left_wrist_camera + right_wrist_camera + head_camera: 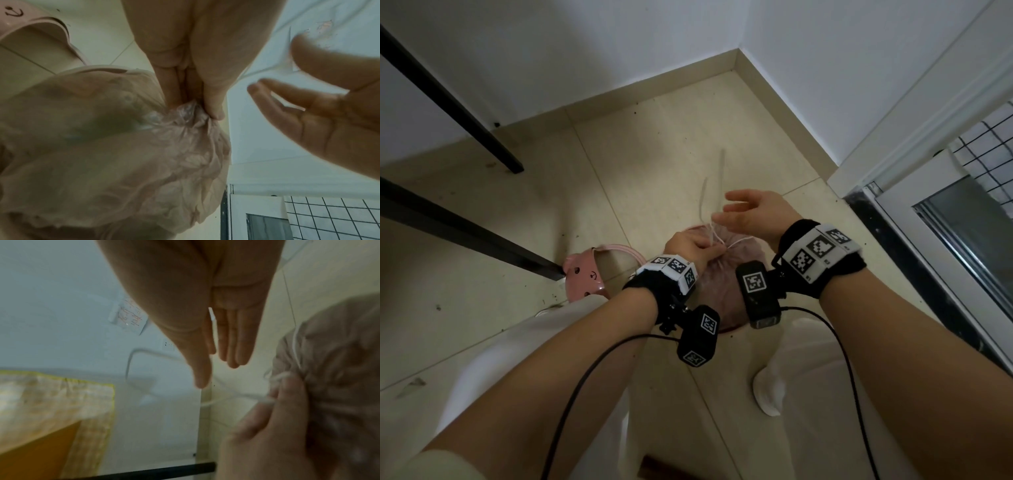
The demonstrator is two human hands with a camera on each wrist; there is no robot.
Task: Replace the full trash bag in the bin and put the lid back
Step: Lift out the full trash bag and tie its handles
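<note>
Pinching the gathered neck of the full trash bag with our left hand, right hand spread empty (drawstring loose): bag, on the floor beside the pink lid, may reopen.

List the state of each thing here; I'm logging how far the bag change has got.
Bag: full, neck gathered shut.
Drawstring: loose ends sticking up, blurred.
Left hand: pinching the bag's neck.
Right hand: open, fingers straight, holding nothing.
Lid: off, on the floor beside the bag.
Bin: hidden under bag and arms.
</note>
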